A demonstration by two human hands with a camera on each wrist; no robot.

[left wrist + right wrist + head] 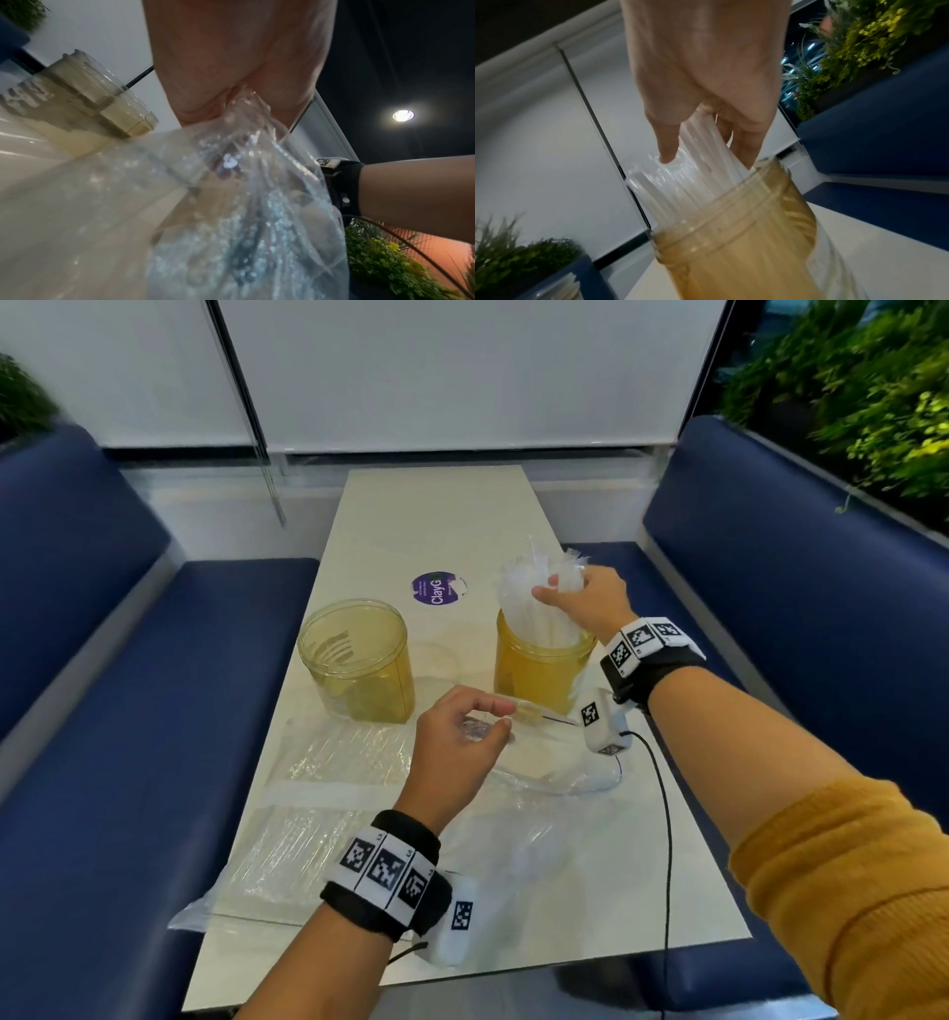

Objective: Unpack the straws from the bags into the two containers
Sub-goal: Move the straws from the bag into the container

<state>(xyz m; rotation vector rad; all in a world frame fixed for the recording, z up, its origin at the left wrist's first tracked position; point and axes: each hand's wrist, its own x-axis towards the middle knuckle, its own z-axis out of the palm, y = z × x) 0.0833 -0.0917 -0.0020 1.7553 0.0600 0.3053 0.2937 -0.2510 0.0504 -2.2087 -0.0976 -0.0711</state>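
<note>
Two yellowish clear containers stand on the table. The left container [359,660] [97,95] holds no straws. The right container [539,667] [744,243] holds a bundle of white straws [539,598] [693,178] standing upright. My right hand [575,600] [706,101] grips the top of that bundle over the container's mouth. My left hand [462,737] [244,71] pinches the crumpled clear bag [554,762] [244,182] in front of the right container, lifting its end off the table.
A second clear bag of straws [308,814] lies flat at the table's near left. A purple round sticker [436,589] sits behind the containers. Blue benches [154,711] flank the white table [436,516]. A black cable [667,839] runs off the near edge.
</note>
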